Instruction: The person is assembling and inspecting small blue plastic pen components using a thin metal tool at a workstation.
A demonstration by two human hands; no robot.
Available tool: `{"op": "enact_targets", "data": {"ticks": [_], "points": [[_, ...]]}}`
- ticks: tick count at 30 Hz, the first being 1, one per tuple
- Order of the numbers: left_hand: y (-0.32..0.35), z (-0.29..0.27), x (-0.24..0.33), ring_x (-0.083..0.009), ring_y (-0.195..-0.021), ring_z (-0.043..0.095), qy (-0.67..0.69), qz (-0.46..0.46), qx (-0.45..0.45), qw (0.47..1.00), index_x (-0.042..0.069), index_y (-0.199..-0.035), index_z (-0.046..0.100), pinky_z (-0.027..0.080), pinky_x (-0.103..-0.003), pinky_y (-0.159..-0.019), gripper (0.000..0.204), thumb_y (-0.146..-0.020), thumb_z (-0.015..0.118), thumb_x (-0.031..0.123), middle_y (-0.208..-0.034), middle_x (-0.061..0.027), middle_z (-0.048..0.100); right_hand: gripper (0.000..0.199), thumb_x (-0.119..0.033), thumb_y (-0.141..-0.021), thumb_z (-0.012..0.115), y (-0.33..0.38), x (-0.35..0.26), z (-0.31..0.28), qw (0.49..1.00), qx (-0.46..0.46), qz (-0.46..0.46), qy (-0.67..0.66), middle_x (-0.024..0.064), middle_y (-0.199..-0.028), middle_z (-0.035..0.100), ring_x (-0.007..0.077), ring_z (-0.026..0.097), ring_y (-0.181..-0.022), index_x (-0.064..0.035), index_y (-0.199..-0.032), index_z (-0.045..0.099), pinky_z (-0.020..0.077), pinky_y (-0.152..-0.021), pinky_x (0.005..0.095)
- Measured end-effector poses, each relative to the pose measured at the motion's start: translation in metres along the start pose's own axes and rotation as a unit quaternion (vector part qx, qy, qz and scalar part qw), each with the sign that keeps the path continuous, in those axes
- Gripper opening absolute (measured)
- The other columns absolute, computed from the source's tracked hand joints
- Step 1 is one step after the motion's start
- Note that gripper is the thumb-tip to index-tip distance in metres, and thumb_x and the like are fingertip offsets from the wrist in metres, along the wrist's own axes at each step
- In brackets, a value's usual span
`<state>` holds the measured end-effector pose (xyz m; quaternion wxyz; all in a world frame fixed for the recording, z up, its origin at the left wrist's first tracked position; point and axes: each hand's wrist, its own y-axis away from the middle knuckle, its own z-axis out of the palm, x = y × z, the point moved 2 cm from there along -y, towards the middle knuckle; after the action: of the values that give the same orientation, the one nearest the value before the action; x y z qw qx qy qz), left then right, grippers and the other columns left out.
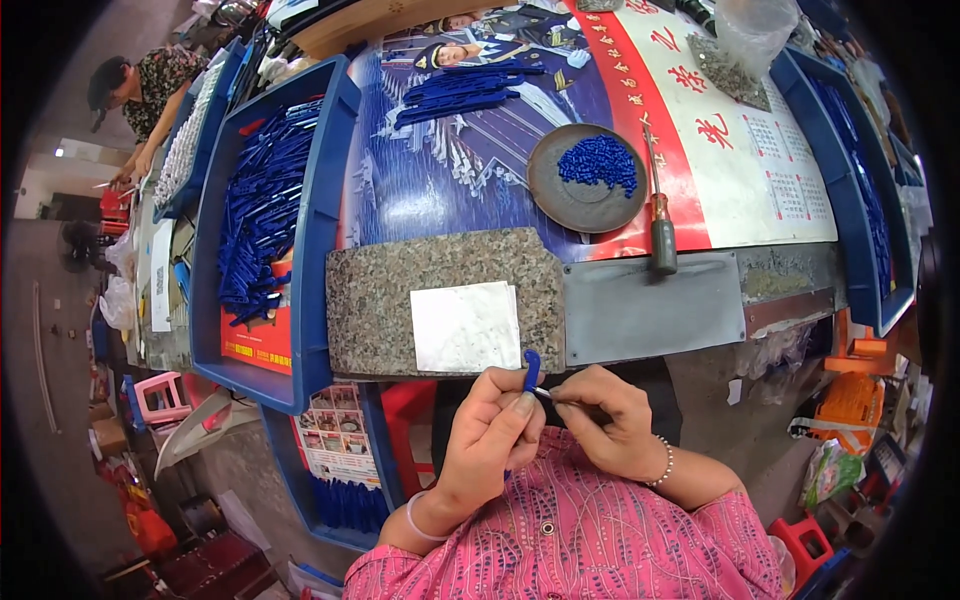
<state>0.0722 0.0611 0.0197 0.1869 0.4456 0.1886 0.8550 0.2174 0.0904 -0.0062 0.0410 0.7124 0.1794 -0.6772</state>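
Note:
My left hand [497, 432] is closed round a slim blue plastic piece with a hooked tip [531, 370], held upright between thumb and fingers. Close beside it, my right hand [610, 418] pinches at a thin, pale sliver that meets the blue piece; what it is remains too small to make out. Both hands are just off the table's near edge, in front of a white folded paper [465, 328] on a speckled granite slab [440, 262]. Beyond them sits a round dark dish [590, 212] with small blue parts [597, 166]. A screwdriver [662, 235] lies right of the dish.
Left stands a blue tray [345, 130] of long blue pieces [265, 210]; another blue tray [790, 100] is at the right. A bundle of blue pieces [465, 92] lies on the poster. Below left is a lower blue bin [375, 440]. A co-worker [150, 95] works far left.

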Motion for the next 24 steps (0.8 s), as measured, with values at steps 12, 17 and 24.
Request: {"op": "enact_targets", "data": {"ticks": [12,17,24], "points": [[0.0,-0.002,0.0,-0.0043,-0.043,0.027,0.027,0.033,0.015,0.999,0.004,-0.109,0.043,0.024,-0.019,-0.04,0.017,-0.093,0.039,0.01,-0.065,-0.0027,0.043,0.019,0.009,-0.073,0.059,-0.001,0.005,0.012,0.995,0.007,-0.073,0.061,0.0105,-0.076,0.06,0.0186,0.059,-0.066,0.0009,-0.09,0.059,0.0452,-0.057,0.0258],[0.002,-0.003,0.0,-0.0045,-0.042,0.027,0.052,0.039,0.016,0.998,0.004,-0.108,0.044,0.024,-0.019,-0.04,0.017,-0.093,0.039,0.011,-0.065,-0.0025,0.042,0.018,0.009,-0.074,0.058,0.0,0.006,0.018,0.998,0.026,-0.05,-0.036,0.0116,-0.079,0.059,0.0185,0.057,-0.068,0.0016,-0.09,0.058,0.044,-0.059,0.024],[-0.002,-0.004,-0.012,-0.0041,-0.043,0.029,-0.099,0.136,0.063,0.984,0.005,-0.109,0.042,0.025,-0.019,-0.04,0.017,-0.093,0.039,0.008,-0.064,-0.001,0.041,0.018,0.005,-0.075,0.059,-0.006,-0.001,0.014,0.994,-0.019,-0.054,0.093,0.0117,-0.08,0.059,0.0192,0.058,-0.065,-0.0001,-0.093,0.059,0.0447,-0.054,0.0253]]}}
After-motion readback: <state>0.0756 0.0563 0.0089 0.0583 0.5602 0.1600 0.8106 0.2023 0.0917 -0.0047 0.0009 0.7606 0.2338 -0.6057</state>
